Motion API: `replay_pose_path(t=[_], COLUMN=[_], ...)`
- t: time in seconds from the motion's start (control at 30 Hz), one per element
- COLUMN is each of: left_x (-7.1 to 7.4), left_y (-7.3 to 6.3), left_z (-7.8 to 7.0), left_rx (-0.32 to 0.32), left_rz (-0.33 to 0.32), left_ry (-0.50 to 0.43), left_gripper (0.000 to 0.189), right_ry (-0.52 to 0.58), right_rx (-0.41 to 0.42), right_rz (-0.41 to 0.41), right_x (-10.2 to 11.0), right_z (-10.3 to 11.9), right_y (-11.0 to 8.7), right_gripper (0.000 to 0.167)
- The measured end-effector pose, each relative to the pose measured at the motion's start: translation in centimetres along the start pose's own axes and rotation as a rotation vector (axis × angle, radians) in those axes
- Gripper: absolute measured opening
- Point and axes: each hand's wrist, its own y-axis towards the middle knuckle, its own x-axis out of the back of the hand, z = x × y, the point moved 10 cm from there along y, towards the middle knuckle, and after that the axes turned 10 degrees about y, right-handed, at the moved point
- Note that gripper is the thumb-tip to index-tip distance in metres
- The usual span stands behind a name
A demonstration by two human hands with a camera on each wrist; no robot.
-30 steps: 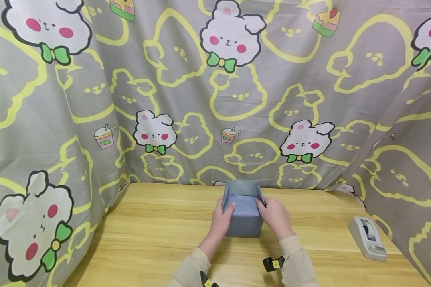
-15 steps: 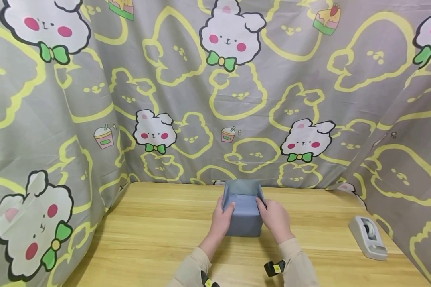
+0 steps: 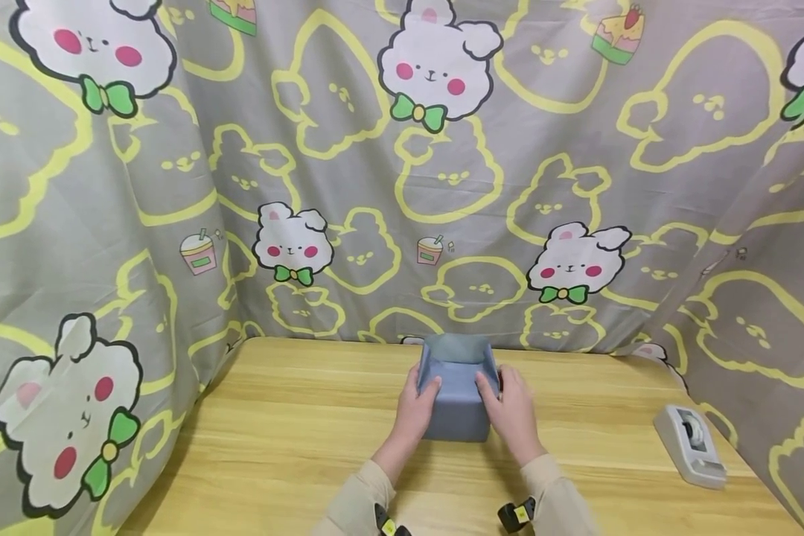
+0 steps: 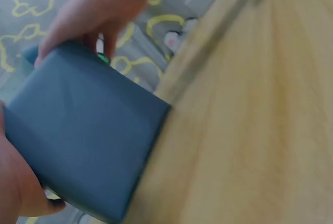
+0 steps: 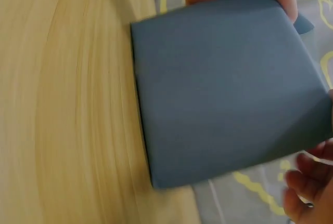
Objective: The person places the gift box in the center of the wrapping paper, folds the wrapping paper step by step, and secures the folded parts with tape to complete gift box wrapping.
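A blue-grey paper-covered box (image 3: 457, 413) stands on the table, with paper walls rising at its left, right and far sides around a recessed top. My left hand (image 3: 412, 411) holds its left side, the thumb lying at the top edge and the fingers around the outside. On the opposite side my right hand (image 3: 514, 417) grips the right wall, thumb on the near upper edge and fingers behind it. Both wrist views show the box's plain near face (image 4: 88, 125), smooth and square. Some of the right fingers (image 5: 307, 182) show curled beside the box in the right wrist view.
A pale grey tape dispenser (image 3: 691, 447) sits on the right part of the wooden table (image 3: 295, 432). Patterned curtains (image 3: 348, 179) hang behind the table and along both sides.
My right hand has shifted its grip on the right wall, its thumb now lower and its fingers extended farther along the outside. The left hand and the box stay in place.
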Motion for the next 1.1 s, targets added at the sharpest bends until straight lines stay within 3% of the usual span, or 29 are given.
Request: replay_pose_path(t=[0.1,0.2,0.3,0.53,0.9,1.1], left_x=[0.6,1.3,2.0,2.3,2.8,2.8], left_y=[0.3,0.7,1.0,1.4,1.5,1.5], left_z=[-0.4,-1.2,-2.0,-3.6,-3.4,-3.6], left_rx=[0.011,0.005,-0.01,-0.031,0.0,0.003], left_rz=[-0.006,-0.04,-0.082,-0.137,-0.213,-0.222], left_ry=[0.051,0.136,0.226,0.398,0.447,0.441], left_gripper=[0.055,0.048,0.04,0.02,0.02,0.018], right_ry=[0.209,0.299,0.306,0.314,0.314,0.316], right_rx=[-0.094,-0.185,-0.227,-0.241,-0.217,-0.21], right_rz=[0.085,0.149,0.162,0.144,0.115,0.11], right_x=[-1.6,-2.6,-2.9,-2.7,-2.4,-2.3], right_z=[-0.9,-1.7,-2.0,-2.1,-1.9,-1.8], right_y=[0.2,0.0,-0.1,-0.3,-0.5,-0.5], right_gripper=[0.05,0.059,0.058,0.057,0.051,0.05])
